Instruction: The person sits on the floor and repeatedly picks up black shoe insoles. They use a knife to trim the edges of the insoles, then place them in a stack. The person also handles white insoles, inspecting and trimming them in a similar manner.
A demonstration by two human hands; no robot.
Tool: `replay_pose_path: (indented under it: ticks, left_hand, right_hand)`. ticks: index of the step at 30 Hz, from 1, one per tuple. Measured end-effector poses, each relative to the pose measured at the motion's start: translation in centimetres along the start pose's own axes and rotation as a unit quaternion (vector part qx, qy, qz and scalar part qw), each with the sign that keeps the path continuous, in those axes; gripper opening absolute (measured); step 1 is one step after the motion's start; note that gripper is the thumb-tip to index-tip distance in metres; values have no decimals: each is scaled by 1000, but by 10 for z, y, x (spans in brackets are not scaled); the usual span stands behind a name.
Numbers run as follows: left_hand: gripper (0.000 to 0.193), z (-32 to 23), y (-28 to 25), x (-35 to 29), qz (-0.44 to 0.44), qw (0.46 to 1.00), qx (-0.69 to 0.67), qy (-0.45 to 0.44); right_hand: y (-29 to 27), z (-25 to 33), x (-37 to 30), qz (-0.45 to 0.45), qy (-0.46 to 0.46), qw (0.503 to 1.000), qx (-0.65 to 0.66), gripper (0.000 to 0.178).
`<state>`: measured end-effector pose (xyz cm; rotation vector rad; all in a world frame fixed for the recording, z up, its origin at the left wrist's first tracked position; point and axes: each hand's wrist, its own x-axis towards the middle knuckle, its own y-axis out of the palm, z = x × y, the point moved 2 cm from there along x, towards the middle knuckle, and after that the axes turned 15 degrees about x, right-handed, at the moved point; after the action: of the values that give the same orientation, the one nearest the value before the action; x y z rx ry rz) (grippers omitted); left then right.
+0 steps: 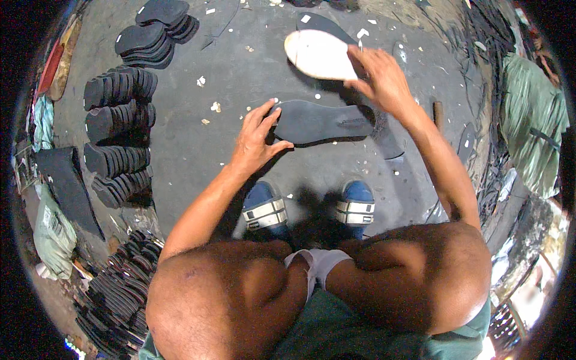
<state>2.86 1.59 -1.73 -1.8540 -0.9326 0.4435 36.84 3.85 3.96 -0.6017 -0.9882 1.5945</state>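
Note:
A dark grey shoe sole (318, 123) lies crosswise on the floor in front of my feet. My left hand (257, 138) grips its left end, with fingertips at the far edge and the thumb by the near edge. Up and to the right, my right hand (381, 78) holds a white sole-shaped piece (318, 55) by its right end, thumb and fingers closed round it. Behind the white piece lies another dark sole (330, 25), partly covered. A further dark sole-shaped piece (389, 144) sits by the right end of the grey sole, below my right wrist.
Stacks of dark soles (120, 123) line the left side, with another stack (162, 18) at the far left. More piled soles (126, 288) lie by my left knee. A wooden handle (438, 117), dark strips (486, 102) and a green sack (531, 120) are at the right.

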Motion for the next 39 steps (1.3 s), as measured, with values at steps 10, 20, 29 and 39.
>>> replay_pose_path:
  ticks: [10, 20, 29, 39]
  left_hand:
    - [95, 0, 3, 5, -13, 1000, -5, -22]
    - [74, -7, 2, 4, -26, 999, 17, -29]
    - [77, -8, 1, 5, -32, 999, 12, -8]
    - [72, -17, -5, 9, -31, 999, 25, -18]
  right_hand:
    - [47, 63, -68, 131, 10, 989, 73, 73]
    - [14, 32, -99, 140, 77, 982, 102, 67]
    - [7, 64, -112, 44, 103, 962, 249, 43]
    - [28, 71, -115, 48, 65, 994, 70, 21]
